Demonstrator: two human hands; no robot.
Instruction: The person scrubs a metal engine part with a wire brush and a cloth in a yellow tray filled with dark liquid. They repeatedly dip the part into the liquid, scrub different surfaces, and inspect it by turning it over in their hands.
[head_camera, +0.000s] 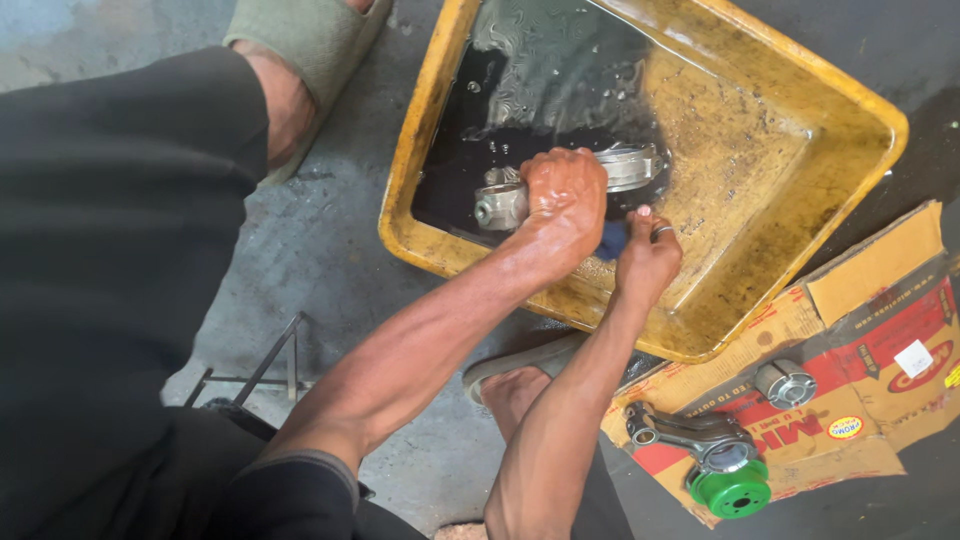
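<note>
The left hand (562, 195) is closed tight around a metal connecting rod (560, 180), holding it just over the dark liquid (520, 110) in a yellow tray (830, 100). The rod's small end pokes out to the left of the fist and its big ring end to the right. The right hand (645, 258), a ring on one finger, pinches a small blue cloth (612, 240) right beside the rod. The tray sits on a grey concrete floor (330, 230). To its right lies flattened cardboard (870, 340) carrying a second connecting rod (690, 432), a green round part (735, 490) and a short metal cylinder (785, 383).
</note>
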